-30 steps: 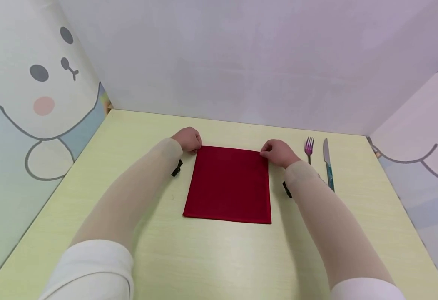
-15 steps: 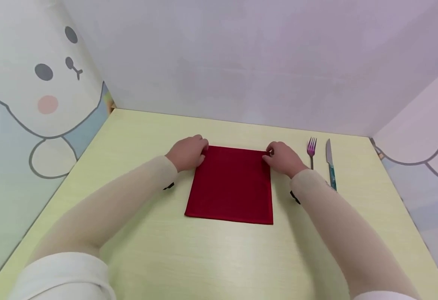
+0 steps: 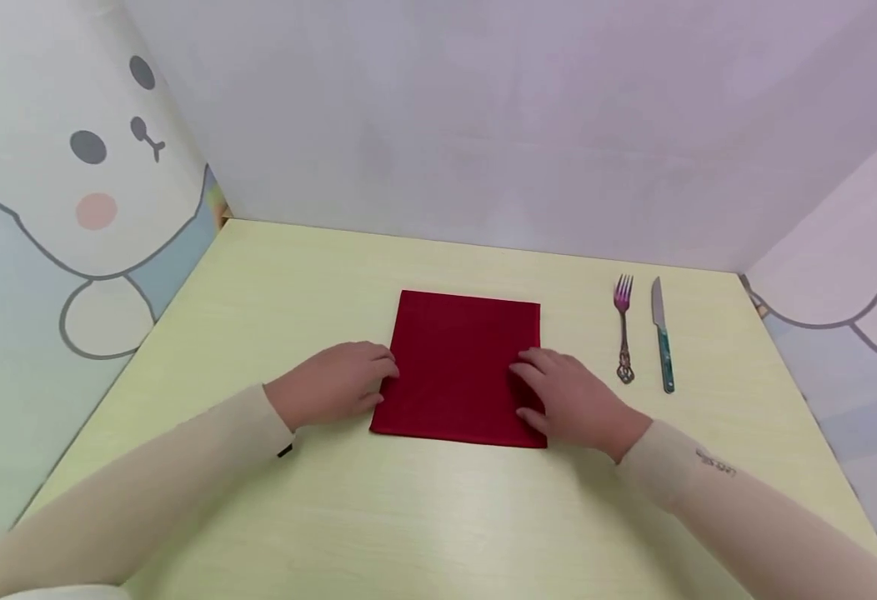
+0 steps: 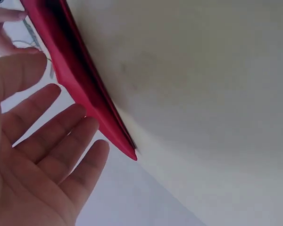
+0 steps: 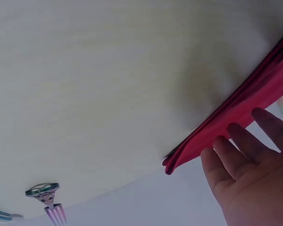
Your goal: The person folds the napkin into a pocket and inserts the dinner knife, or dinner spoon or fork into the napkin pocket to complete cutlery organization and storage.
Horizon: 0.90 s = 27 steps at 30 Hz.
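Observation:
A folded red cloth napkin (image 3: 453, 367) lies flat as a near square on the pale table. Beside its left edge is my left hand (image 3: 337, 382), fingers loosely extended and reaching the cloth's border. My right hand (image 3: 569, 400) lies over the right edge, fingertips on or just above the cloth. In the left wrist view, the fingers of the left hand (image 4: 47, 155) are spread near the napkin's layered edge (image 4: 85, 89). The right wrist view has the right hand (image 5: 254, 174) with relaxed fingers along the napkin's stacked folds (image 5: 226, 122). Neither hand grips anything.
Right of the napkin lies a fork (image 3: 623, 333) with an ornate handle, tines away from me. A knife (image 3: 662, 337) with a teal handle is parallel to it. A pale wall (image 3: 453, 150) rises behind the table (image 3: 438, 517); cartoon-printed panels flank both sides.
Both hands have left the napkin's far corners and slid toward me along its sides, the fingers loosening. The fork's handle, formerly behind the right arm, is now visible. The napkin stays in place.

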{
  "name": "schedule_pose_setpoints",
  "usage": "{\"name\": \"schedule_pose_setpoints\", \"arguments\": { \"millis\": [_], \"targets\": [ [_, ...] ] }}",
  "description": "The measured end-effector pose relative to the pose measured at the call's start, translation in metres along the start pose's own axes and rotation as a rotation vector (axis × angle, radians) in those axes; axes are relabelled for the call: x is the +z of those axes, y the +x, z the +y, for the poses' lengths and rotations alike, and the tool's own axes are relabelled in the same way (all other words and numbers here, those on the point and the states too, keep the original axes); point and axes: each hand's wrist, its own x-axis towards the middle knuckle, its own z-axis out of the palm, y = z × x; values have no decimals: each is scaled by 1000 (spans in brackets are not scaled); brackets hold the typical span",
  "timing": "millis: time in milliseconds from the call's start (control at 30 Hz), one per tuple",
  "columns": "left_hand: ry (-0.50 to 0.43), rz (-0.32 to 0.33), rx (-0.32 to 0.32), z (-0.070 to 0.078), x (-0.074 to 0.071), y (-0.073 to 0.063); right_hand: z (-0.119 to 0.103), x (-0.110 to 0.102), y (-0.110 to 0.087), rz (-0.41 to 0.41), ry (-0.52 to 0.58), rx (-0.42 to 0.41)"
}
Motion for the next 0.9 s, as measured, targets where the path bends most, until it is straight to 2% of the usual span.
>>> {"name": "schedule_pose_setpoints", "arguments": {
  "millis": [133,333,400,500,667,800,900],
  "targets": [
    [-7,46,23,8,6,-16,-10,3,-13,-7,-16,-38],
    [28,111,86,20,18,-27,-17,1,-25,-7,9,-23],
    [6,115,68,25,22,-30,-18,1,-27,-11,13,-21],
    [-35,98,6,31,27,-34,-18,3,-29,-13,32,-5],
    [-48,49,-64,37,25,-43,-20,3,-28,-35,87,24],
    [-24,23,-65,39,25,-48,-22,-2,-26,-87,137,63],
    [3,42,-41,41,27,-47,-24,-7,-25,-119,161,87]
  ]
}}
